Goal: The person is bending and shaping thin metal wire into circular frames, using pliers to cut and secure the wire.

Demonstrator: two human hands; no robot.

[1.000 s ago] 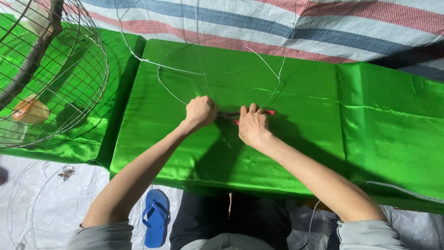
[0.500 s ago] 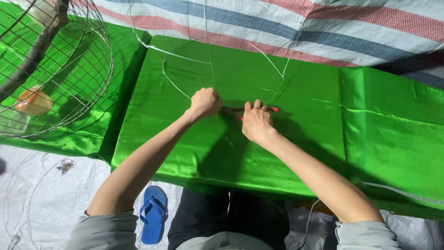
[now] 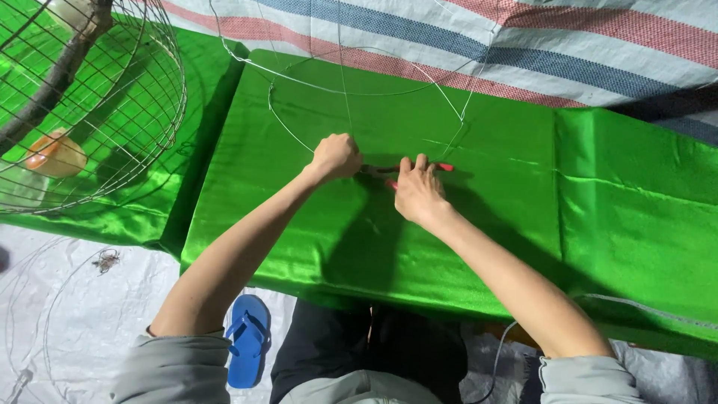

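Head view, single frame, looking down over both forearms. The left hand (image 3: 336, 155) is closed into a fist, knuckles up, gripping a thin bare wire hoop frame (image 3: 340, 82) at the point where the curved strand meets the fist; the frame rises and spreads away from that hand toward the far edge. The right hand (image 3: 417, 191) lies just beside the left, fingers curled down over red-handled pliers (image 3: 407, 169); the red grips show on both sides of the fingers, one tip past the far side of the hand, and the dark nose points toward the left fist. Whether the nose bites the wire cannot be told, as the fist covers the junction. Both hands rest on a shiny green satin cloth over a table (image 3: 486, 224), which runs under and well beyond the right hand. Beyond the hands, past the cloth's far edge, lies a striped woven tarpaulin in red, blue and white (image 3: 568, 52). Well off to the left hand's outer side stands a round wire-mesh cage (image 3: 112, 112) holding a brown wooden branch (image 3: 52, 82) and an orange-and-cream rounded object (image 3: 54, 155). Below the left forearm, on a pale sheet floor covering (image 3: 75, 314), lies a blue rubber flip-flop sandal (image 3: 247, 348). Grey sleeves are pushed to the elbows.
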